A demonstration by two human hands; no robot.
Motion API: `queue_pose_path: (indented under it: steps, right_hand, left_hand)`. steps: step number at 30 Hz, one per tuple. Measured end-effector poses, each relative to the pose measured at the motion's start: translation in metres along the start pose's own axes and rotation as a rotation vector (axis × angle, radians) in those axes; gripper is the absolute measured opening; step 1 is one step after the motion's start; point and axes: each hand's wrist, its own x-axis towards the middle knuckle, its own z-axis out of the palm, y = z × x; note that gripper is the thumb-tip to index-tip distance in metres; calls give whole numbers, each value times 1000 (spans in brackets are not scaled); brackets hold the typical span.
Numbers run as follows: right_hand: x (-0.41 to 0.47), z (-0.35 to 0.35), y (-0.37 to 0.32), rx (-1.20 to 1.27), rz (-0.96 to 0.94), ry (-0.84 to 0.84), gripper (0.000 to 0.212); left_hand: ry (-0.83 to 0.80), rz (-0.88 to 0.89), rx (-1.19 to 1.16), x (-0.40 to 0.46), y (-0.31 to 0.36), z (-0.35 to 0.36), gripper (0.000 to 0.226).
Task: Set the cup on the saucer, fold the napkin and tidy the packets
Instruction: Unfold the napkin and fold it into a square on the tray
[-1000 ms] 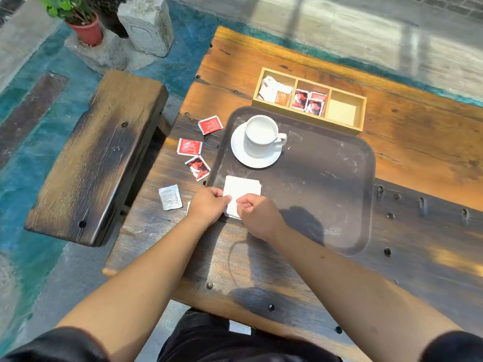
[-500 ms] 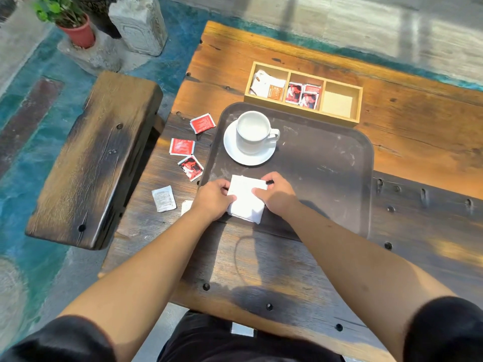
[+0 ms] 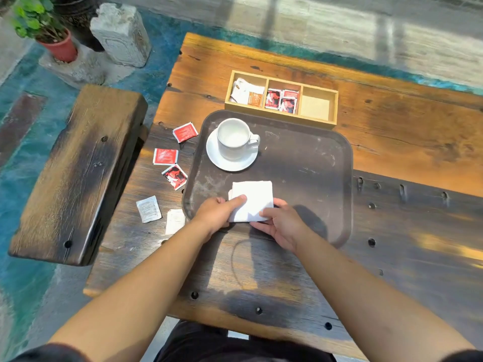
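A white cup (image 3: pixel 234 138) stands upright on a white saucer (image 3: pixel 224 162) at the far left of a dark tray (image 3: pixel 300 165). A folded white napkin (image 3: pixel 254 198) lies at the tray's near left edge. My left hand (image 3: pixel 218 212) holds its left side with the index finger on top. My right hand (image 3: pixel 281 223) grips its near right corner. Three red packets (image 3: pixel 165 156) and two white packets (image 3: pixel 148 209) lie loose on the table left of the tray.
A wooden box (image 3: pixel 282 99) with three compartments sits behind the tray; the left and middle ones hold packets, the right one is bare. A wooden bench (image 3: pixel 78 173) stands left of the table (image 3: pixel 405 142). A potted plant (image 3: pixel 41 27) and a stone block (image 3: pixel 120 33) stand on the floor.
The napkin has shifted onto the tray and looks squarer and flatter. My right hand moved from its far right side to its near right corner; my left index finger now rests on top.
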Motion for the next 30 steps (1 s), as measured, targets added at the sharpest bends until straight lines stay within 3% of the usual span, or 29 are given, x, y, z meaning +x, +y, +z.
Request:
queue_pose_path:
  steps: [3,8,14,19,25,30]
  right_hand:
    - [-5,-8,11,58,22,-62,46]
    - [-17,-18,11,-57,-19,-99,59]
    - [-26,-35,-8,-157,-33,-73,41]
    - [-24,-48,-32,-133,-117,7,34]
    - [-16,-61,-51,-175,-209,-12,24]
    - [-2,-73,-71,-189,-201,-1,18]
  left_hand:
    - [-84,-57,-129,-3,8,11,67]
    - [-109,-51,-191,-4,15,25,53]
    - [-158,42,-186,-2,26,36,11]
    - [-245,78,-41,3,41,44,19]
    - [-214,129,4,12,65,65,35]
    - [-167,162,25,29,84,82,27]
